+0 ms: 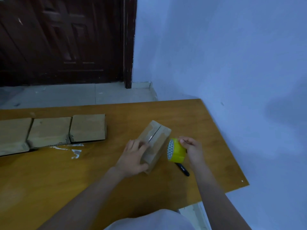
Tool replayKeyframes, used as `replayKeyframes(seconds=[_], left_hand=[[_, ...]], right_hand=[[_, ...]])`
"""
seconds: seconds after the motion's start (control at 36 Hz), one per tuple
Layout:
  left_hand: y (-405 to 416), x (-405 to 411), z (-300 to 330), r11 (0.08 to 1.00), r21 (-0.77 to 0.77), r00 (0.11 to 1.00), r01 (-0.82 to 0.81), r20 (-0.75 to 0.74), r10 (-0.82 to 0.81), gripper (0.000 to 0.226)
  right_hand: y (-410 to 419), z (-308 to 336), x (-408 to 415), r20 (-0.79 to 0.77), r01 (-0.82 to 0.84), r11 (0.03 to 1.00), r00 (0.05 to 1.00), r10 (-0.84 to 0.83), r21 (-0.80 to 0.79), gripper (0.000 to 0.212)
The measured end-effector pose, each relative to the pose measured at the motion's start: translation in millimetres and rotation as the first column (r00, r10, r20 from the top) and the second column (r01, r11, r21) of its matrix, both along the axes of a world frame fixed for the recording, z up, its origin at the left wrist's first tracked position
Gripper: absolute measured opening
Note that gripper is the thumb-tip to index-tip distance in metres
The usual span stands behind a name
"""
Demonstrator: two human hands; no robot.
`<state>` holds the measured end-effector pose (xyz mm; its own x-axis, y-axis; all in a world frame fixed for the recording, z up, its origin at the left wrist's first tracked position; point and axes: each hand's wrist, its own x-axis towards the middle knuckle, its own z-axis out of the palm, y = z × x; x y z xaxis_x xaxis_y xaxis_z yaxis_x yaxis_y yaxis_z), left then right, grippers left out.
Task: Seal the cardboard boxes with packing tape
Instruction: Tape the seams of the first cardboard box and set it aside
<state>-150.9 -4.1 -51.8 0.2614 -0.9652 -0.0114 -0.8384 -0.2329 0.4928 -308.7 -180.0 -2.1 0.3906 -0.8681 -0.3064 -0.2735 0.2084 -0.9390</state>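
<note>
While three cardboard boxes (49,130) sit side by side in a row at nine o'clock on the table (207,130), apparently set aside, scraps of clear tape (73,150) lie just in front of them. At the centre, the left hand (134,156) presses down on a small box (154,143), fingers spread over its top seam, probably to keep the flaps closed and the box steady. At three o'clock of it, the right hand (191,150) grips a yellow tape roll (177,151) touching the box's edge, likely ready to pull tape across. A black marker (182,169) lies beneath, at five o'clock.
</note>
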Motion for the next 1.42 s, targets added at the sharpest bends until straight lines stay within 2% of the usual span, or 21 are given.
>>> replayKeyframes(seconds=[0.03, 0.08, 0.17, 0.25, 0.31, 0.42, 0.53, 0.56, 0.61, 0.69, 0.72, 0.78, 0.86, 0.97, 1.11, 1.14, 1.19, 1.28, 1.33, 1.39, 1.42], left_hand=[[-2.8, -2.4, 3.1, 0.994, 0.108, 1.000, 0.010, -0.016, -0.008, 0.086], [-9.9, -8.1, 5.5, 0.974, 0.227, 0.999, -0.024, -0.029, 0.031, 0.087], [-21.1, -18.1, 8.2, 0.939, 0.303, 0.983, -0.160, -0.035, 0.179, 0.083], [-30.0, -24.6, 11.4, 0.919, 0.327, 0.975, -0.219, 0.057, 0.213, 0.077], [-31.7, -21.5, 13.9, 0.921, 0.340, 0.980, -0.188, 0.120, 0.156, 0.079], [-24.1, 2.8, 20.6, 0.911, 0.413, 0.980, -0.022, 0.190, -0.062, 0.091], [-12.2, 27.4, 23.4, 0.884, 0.462, 0.978, 0.067, 0.146, -0.150, 0.098], [-10.6, 30.2, 25.0, 0.897, 0.433, 0.980, 0.090, 0.123, -0.158, 0.098], [-11.7, 29.7, 33.3, 0.957, 0.270, 0.991, 0.103, 0.053, -0.122, 0.095], [-27.4, 9.5, 63.8, 0.997, -0.067, 0.965, -0.045, -0.262, 0.026, 0.097], [-35.4, 1.4, 74.1, 0.987, -0.128, 0.928, -0.098, -0.370, 0.044, 0.088], [-51.5, -12.2, 90.0, 0.975, -0.172, 0.872, -0.139, -0.488, 0.039, 0.062], [-66.1, -23.3, 98.7, 0.946, -0.253, 0.877, -0.203, -0.476, 0.061, 0.031], [-71.4, -25.0, 102.5, 0.909, -0.299, 0.870, -0.291, -0.478, 0.121, 0.033], [-83.3, -23.1, 115.6, 0.856, -0.252, 0.838, -0.451, -0.449, 0.310, 0.035], [-85.6, -21.8, 117.9, 0.846, -0.226, 0.821, -0.483, -0.452, 0.348, 0.038], [-89.9, -17.1, 120.2, 0.824, -0.146, 0.721, -0.548, -0.582, 0.376, 0.038], [-96.0, -17.6, 128.1, 0.817, 0.069, 0.438, -0.572, -0.817, 0.376, 0.029], [-98.2, -18.9, 133.7, 0.830, 0.228, 0.275, -0.509, -0.871, 0.408, 0.022], [-102.3, -16.4, 136.5, 0.836, 0.322, 0.186, -0.445, -0.880, 0.438, 0.021], [-104.8, -14.3, 136.2, 0.837, 0.336, 0.181, -0.432, -0.877, 0.446, 0.021]], right_hand=[[0.8, 1.8, 0.0, -0.003, 0.002, 1.000, 1.000, -0.002, -0.007, 0.006], [0.4, 3.1, -1.4, -0.012, 0.007, 1.000, 1.000, -0.008, -0.019, 0.006], [-1.8, 5.8, -5.0, -0.034, 0.006, 0.999, 0.999, -0.007, -0.048, 0.005], [-3.4, 12.1, -10.6, -0.052, 0.007, 0.996, 0.999, -0.011, -0.086, 0.005], [-5.2, 17.2, -14.3, -0.061, -0.008, 0.993, 0.998, 0.001, -0.121, 0.005], [-5.9, 29.4, -18.5, -0.031, -0.017, 0.990, 0.999, 0.013, -0.142, 0.010], [-3.3, 36.9, -17.2, -0.016, -0.077, 0.984, 0.997, 0.076, -0.159, 0.006], [-1.6, 39.0, -15.5, -0.022, -0.106, 0.980, 0.994, 0.103, -0.168, 0.006], [2.2, 43.3, -10.3, -0.039, -0.176, 0.967, 0.984, 0.172, -0.186, 0.006], [9.9, 51.7, 0.3, -0.071, -0.285, 0.933, 0.958, 0.276, -0.219, 0.012], [12.5, 54.9, 4.1, -0.077, -0.314, 0.921, 0.950, 0.304, -0.231, 0.014], [15.7, 60.3, 10.7, -0.079, -0.349, 0.905, 0.937, 0.340, -0.242, 0.015], [17.3, 70.3, 16.9, -0.078, -0.359, 0.897, 0.933, 0.352, -0.256, 0.006], [18.5, 80.4, 18.0, -0.128, -0.326, 0.884, 0.945, 0.300, -0.335, 0.009], [28.2, 84.8, 16.8, -0.194, -0.312, 0.853, 0.948, 0.252, -0.419, 0.030], [29.4, 86.2, 14.9, -0.186, -0.293, 0.877, 0.953, 0.237, -0.382, 0.038], [32.3, 93.1, 8.4, -0.102, -0.244, 0.921, 0.969, 0.224, -0.302, 0.041], [35.0, 104.4, -5.0, 0.092, -0.258, 0.935, 0.954, 0.287, -0.243, 0.023], [33.5, 109.8, -13.7, 0.173, -0.313, 0.923, 0.919, 0.353, -0.224, 0.021], [29.8, 111.5, -19.6, 0.185, -0.346, 0.898, 0.897, 0.401, -0.270, 0.018], [27.6, 110.1, -21.0, 0.180, -0.347, 0.892, 0.895, 0.407, -0.290, 0.018]])
